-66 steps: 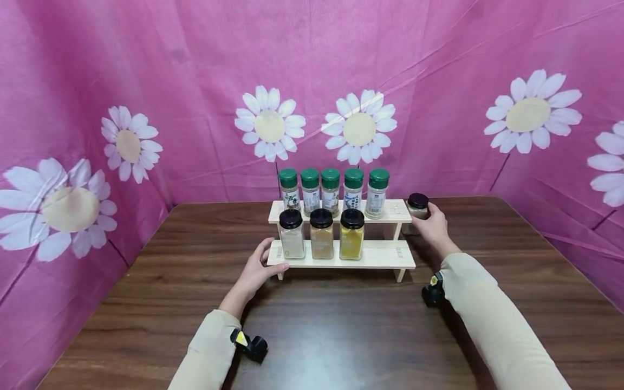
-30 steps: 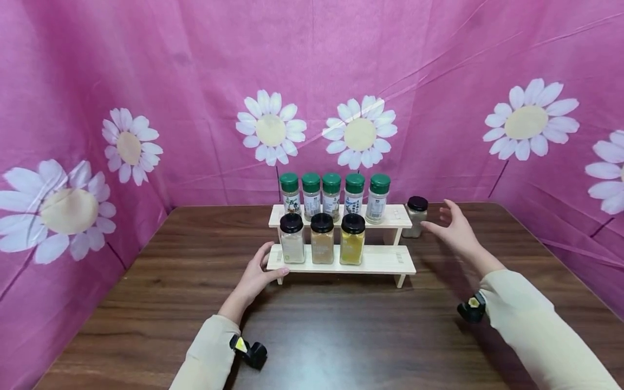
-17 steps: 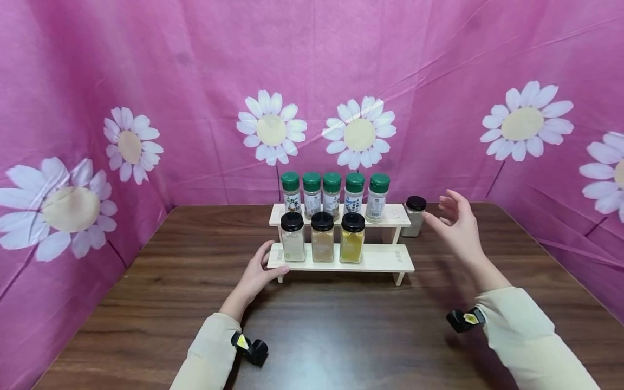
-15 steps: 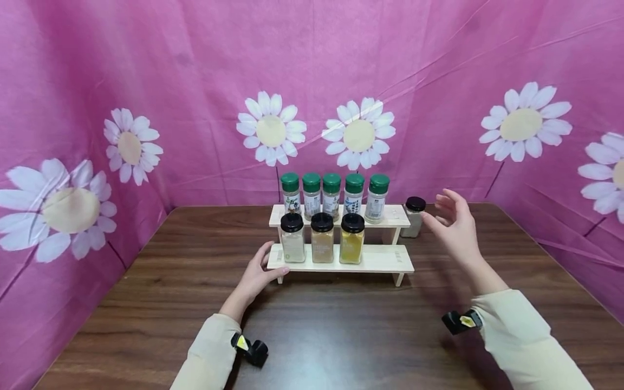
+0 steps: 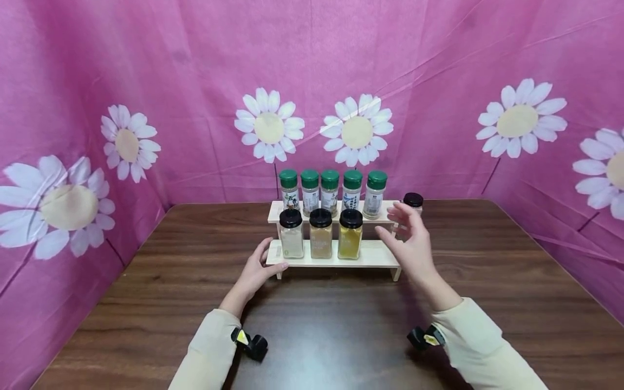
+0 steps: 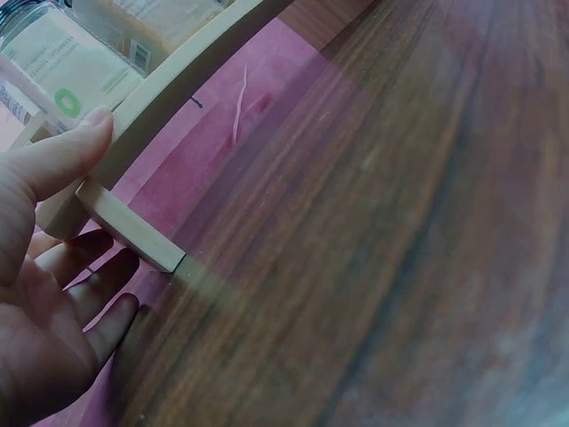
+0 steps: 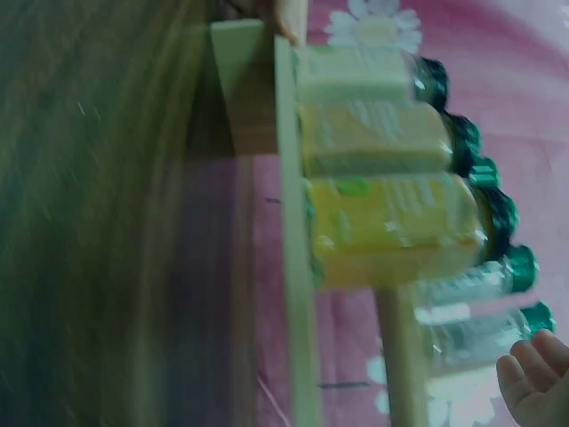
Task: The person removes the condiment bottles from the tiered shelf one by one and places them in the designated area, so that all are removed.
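Note:
A two-tier pale wooden spice rack (image 5: 377, 255) stands on the table. My left hand (image 5: 254, 272) grips the left end of its lower shelf; the left wrist view shows the thumb on top and fingers curled beneath. Three black-lidded spice jars line this shelf: a whitish jar (image 5: 292, 241), a light-brown jar (image 5: 321, 242) and a yellow jar (image 5: 350, 242). Several green-capped bottles (image 5: 374, 200) fill the upper shelf. My right hand (image 5: 414, 249), holding nothing, hovers before the rack's right end with fingers loosely bent. Behind it, another black-lidded jar (image 5: 413, 199) is mostly hidden.
The dark wood-grain table (image 5: 312, 325) extends in front of and beside the rack. A pink cloth with daisies (image 5: 312, 65) hangs behind and along both sides. A small black camera (image 5: 253, 346) sits at the left wrist, another camera (image 5: 424, 338) at the right.
My right hand let go of the black-lidded jar beside the rack, drew back rightward, then swung left to the rack's right end. My left hand kept its grip in place.

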Action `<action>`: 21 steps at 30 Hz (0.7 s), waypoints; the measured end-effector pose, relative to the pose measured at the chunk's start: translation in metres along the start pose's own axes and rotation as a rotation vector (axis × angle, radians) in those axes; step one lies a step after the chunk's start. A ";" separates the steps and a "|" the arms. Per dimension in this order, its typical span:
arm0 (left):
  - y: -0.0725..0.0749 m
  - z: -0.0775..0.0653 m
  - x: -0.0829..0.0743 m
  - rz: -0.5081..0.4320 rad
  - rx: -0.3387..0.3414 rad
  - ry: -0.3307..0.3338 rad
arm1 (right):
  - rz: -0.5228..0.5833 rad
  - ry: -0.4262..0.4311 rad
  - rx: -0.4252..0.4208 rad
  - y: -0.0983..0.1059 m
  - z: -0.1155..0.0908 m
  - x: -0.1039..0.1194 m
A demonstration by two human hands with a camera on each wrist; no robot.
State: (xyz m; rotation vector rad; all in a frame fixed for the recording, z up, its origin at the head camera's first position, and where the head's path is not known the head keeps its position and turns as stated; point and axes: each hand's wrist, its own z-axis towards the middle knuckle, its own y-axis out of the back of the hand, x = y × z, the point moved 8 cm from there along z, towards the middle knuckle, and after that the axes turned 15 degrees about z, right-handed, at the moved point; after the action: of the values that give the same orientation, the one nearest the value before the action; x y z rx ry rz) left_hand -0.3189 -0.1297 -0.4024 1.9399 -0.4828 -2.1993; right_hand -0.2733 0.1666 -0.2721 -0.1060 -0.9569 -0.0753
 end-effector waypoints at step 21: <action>-0.001 0.001 0.001 0.016 -0.006 -0.003 | -0.081 -0.195 0.053 -0.049 -0.010 -0.052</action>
State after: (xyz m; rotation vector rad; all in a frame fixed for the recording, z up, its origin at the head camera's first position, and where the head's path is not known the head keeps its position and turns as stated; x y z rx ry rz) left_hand -0.3196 -0.1288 -0.4036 1.9235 -0.4900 -2.1910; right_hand -0.3006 0.1178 -0.3176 -0.0261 -1.1575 -0.1158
